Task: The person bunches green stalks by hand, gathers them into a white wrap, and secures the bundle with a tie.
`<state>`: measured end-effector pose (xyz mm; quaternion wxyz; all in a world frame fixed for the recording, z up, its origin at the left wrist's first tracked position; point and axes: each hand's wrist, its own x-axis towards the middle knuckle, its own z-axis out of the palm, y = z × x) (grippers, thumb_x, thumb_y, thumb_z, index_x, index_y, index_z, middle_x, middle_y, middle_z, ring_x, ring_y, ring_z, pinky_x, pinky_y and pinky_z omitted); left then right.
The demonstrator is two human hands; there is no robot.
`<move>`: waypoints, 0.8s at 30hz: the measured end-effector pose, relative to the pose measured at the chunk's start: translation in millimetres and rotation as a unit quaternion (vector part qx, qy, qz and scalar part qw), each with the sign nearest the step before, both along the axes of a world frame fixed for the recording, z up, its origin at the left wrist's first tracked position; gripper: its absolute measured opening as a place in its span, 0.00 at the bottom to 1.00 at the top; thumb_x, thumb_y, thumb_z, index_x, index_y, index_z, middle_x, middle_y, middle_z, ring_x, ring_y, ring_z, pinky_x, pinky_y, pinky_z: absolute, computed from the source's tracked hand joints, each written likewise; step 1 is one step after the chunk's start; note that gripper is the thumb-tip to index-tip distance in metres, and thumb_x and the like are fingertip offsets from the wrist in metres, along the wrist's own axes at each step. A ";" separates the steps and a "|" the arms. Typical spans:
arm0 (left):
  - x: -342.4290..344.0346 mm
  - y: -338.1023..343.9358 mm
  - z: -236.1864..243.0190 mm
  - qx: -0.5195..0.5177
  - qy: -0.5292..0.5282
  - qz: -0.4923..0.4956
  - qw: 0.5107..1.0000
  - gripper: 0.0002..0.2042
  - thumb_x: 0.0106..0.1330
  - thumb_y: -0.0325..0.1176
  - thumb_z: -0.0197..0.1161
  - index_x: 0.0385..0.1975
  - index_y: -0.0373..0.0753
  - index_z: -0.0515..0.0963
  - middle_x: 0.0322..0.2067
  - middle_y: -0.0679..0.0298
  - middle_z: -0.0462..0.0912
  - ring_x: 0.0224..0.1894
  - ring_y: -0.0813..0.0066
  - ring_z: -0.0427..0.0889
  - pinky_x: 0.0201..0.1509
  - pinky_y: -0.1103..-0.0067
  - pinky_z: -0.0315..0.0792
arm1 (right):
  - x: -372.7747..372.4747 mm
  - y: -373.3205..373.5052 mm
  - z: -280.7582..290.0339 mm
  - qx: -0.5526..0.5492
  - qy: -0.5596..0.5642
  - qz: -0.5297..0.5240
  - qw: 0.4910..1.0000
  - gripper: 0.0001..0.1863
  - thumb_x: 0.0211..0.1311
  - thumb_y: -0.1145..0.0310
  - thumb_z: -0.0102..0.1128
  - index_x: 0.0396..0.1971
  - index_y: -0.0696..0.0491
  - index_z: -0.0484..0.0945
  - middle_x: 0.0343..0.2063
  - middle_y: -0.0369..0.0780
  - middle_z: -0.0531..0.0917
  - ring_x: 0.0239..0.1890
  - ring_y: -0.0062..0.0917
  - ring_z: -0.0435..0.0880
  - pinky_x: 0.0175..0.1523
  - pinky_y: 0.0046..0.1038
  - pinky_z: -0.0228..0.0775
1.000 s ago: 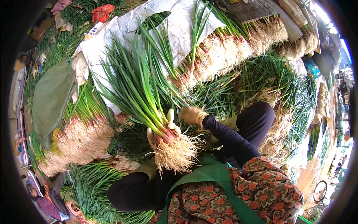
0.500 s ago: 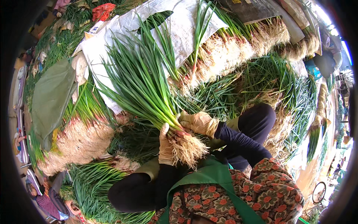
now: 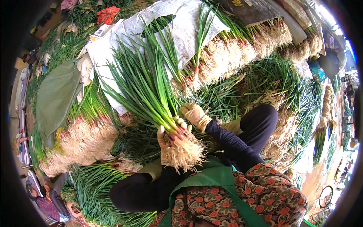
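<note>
A bunch of green garlic leans up and to the left in front of me, with long flat leaves, reddish stem bases and pale shaggy roots. My left hand, in a cream glove, is wrapped round its stem bases just above the roots, with fingertips showing on the right side. My right hand, gloved alike, is curled closed just right of the stems. Its fingertips are turned away, so anything inside is hidden. Both hands are above my folded legs.
A rooted stack of green garlic stands left under an olive cloth. More bundles line the far side, partly under a white sheet. Loose plants lie lower left, and another heap is to the right. A red bag lies far left.
My right hand has come off the bunch's stem bases and moved slightly up and left, curling closed. The left hand keeps hold, its fingers now showing round the stems; the roots shift slightly left.
</note>
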<state>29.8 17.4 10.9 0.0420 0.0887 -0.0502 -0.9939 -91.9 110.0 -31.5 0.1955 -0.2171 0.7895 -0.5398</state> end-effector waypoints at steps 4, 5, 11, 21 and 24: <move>-6.4 -10.5 -21.0 0.092 0.147 -0.022 0.985 0.29 0.60 0.52 0.53 0.50 0.32 0.62 0.40 0.60 0.70 0.46 0.68 0.71 0.56 0.64 0.61 | -32.1 25.2 -37.3 -0.068 -0.440 -0.025 0.895 0.12 0.64 0.64 0.50 0.31 0.58 0.78 0.16 0.30 0.73 0.19 0.12 0.69 0.24 0.17 0.61; -5.7 -9.5 -20.1 0.117 0.167 -0.030 0.979 0.30 0.61 0.51 0.53 0.53 0.32 0.60 0.44 0.58 0.71 0.45 0.68 0.73 0.56 0.64 0.62 | -26.6 20.7 -31.0 -0.159 -0.503 0.026 0.849 0.15 0.63 0.60 0.53 0.34 0.57 0.77 0.14 0.27 0.69 0.17 0.09 0.64 0.22 0.15 0.58; -6.9 -4.4 -12.8 0.079 0.150 -0.012 0.986 0.30 0.61 0.51 0.52 0.54 0.31 0.60 0.45 0.57 0.71 0.44 0.68 0.73 0.56 0.64 0.63 | -12.1 -30.1 0.1 -0.194 -0.435 0.004 0.879 0.10 0.62 0.63 0.54 0.30 0.55 0.76 0.14 0.31 0.73 0.13 0.14 0.67 0.18 0.18 0.60; -12.5 -13.3 -30.6 0.022 0.153 -0.012 0.988 0.31 0.62 0.51 0.51 0.57 0.31 0.59 0.48 0.55 0.71 0.43 0.67 0.74 0.55 0.63 0.64 | -118.9 54.1 -64.3 0.057 0.103 -0.234 0.965 0.17 0.61 0.61 0.49 0.45 0.54 0.73 0.35 0.44 0.81 0.28 0.34 0.81 0.31 0.28 0.73; -1.9 -5.9 -14.2 0.034 0.136 0.038 0.989 0.32 0.64 0.51 0.48 0.60 0.31 0.56 0.51 0.51 0.70 0.41 0.65 0.76 0.53 0.61 0.67 | -125.9 8.2 -8.3 -0.071 -0.202 -0.221 0.952 0.20 0.57 0.58 0.60 0.45 0.55 0.77 0.30 0.39 0.82 0.30 0.23 0.78 0.39 0.25 0.70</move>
